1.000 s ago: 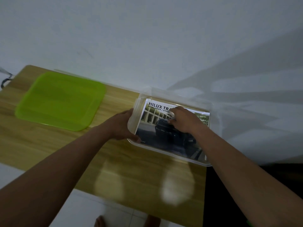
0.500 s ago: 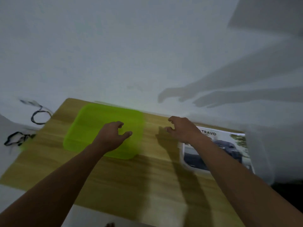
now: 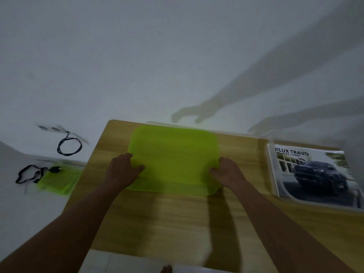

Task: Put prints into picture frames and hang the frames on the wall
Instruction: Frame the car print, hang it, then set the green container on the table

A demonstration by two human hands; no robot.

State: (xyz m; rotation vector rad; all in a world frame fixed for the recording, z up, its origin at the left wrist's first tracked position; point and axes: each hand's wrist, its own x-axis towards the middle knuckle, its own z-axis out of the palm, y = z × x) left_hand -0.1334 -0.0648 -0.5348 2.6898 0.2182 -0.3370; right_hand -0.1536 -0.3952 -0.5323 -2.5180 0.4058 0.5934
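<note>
A translucent green square frame [image 3: 174,160] lies flat on the wooden table [image 3: 177,217]. My left hand [image 3: 122,170] grips its left edge, thumb on top. My right hand [image 3: 226,172] grips its right edge with curled fingers. At the table's right end lies a clear frame [image 3: 275,180] with a car print [image 3: 315,174] inside it, headed "HILUX TRAVO".
A white wall [image 3: 157,56] rises right behind the table. On the white floor to the left lie a second green frame piece [image 3: 57,184], black cords [image 3: 69,146] and a black strap [image 3: 27,174]. The table's front edge is near my feet.
Both hands left the clear frame with the car print and moved left to the green frame, where each now holds one side. My view swung left.
</note>
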